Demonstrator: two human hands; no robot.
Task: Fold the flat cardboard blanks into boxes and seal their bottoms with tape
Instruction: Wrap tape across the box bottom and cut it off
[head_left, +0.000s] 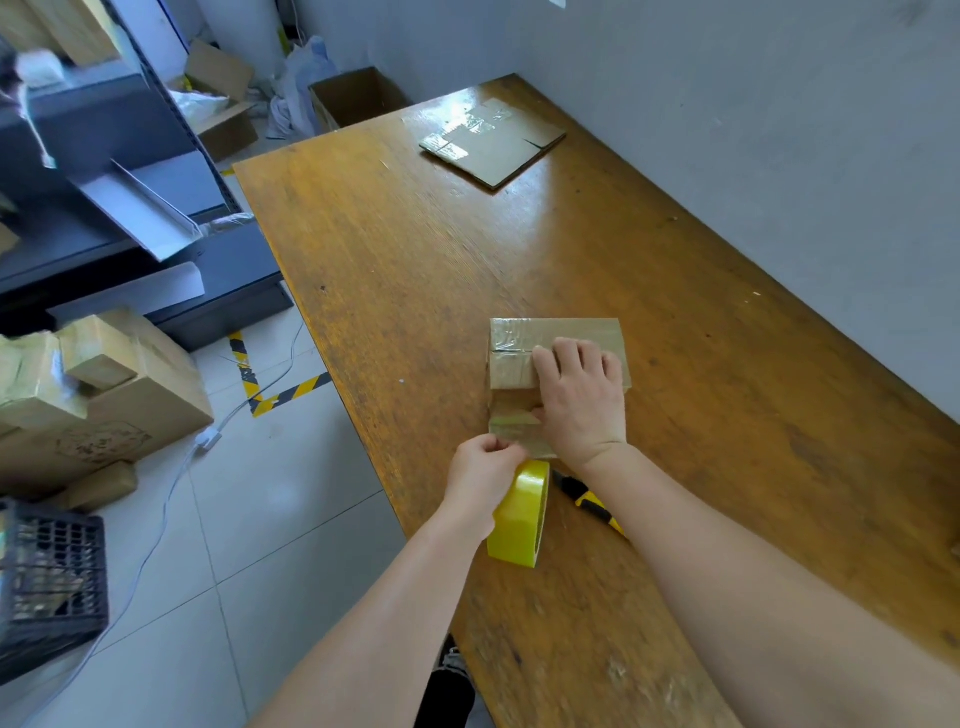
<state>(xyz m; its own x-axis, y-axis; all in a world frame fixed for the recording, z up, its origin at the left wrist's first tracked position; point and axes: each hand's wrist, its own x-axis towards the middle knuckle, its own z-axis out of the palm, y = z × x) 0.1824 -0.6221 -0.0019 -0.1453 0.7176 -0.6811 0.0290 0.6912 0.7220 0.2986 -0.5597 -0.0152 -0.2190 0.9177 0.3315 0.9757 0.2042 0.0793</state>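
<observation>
A small folded cardboard box (519, 353) stands on the wooden table (415, 270), its taped flaps facing up. My right hand (579, 397) lies on top of it, fingers flat, with the thumb against the near side. A strip of clear tape (511, 428) runs down that side to a yellow tape roll (522, 514). My left hand (483, 475) grips the roll at the table's near left edge. A flat cardboard blank (493, 143) with old tape patches lies at the far end.
A black and yellow utility knife (589, 501) lies just right of the roll, partly under my right forearm. A grey wall (779, 130) borders the table's right side. On the floor to the left are cardboard boxes (104, 395), a black crate (49, 577) and dark shelving (130, 208).
</observation>
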